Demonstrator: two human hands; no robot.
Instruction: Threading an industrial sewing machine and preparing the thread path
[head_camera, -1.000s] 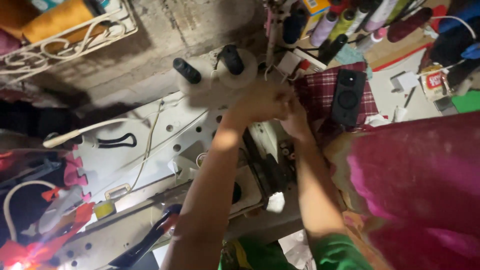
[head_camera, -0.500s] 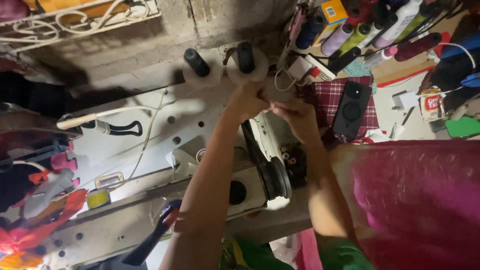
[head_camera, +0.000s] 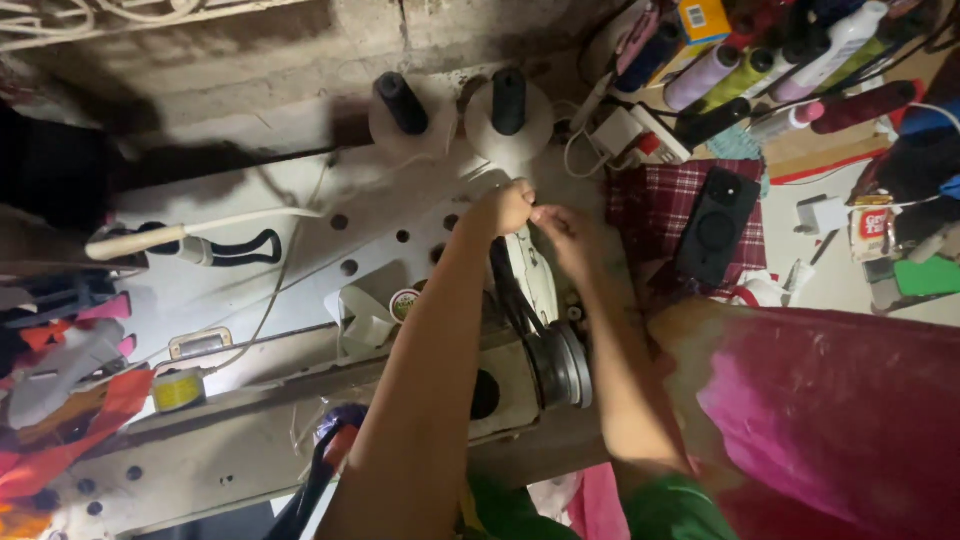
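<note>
Both hands meet over the far end of the sewing machine (head_camera: 520, 330), just in front of the two thread cones. The left hand (head_camera: 503, 207) is closed into a loose fist, its fingers curled as if they pinch something thin; the right hand (head_camera: 565, 232) is half closed, with the fingertips turned toward the left hand and nearly touching it. What they hold is too fine to see, most probably a thread from the dark cone (head_camera: 508, 100) that stands just beyond the left hand, while the other dark cone (head_camera: 401, 102) stands farther to the left of it. I judge that the step in hand is leading this thread along the machine. To do it well, the hands should stay close together and keep the thread lightly tight. Below the right wrist sits the handwheel (head_camera: 565, 365) with its belt, so the forearm should stay clear of it. Right of the right hand a black phone (head_camera: 716, 225) lies on a checked cloth (head_camera: 655, 205).
</note>
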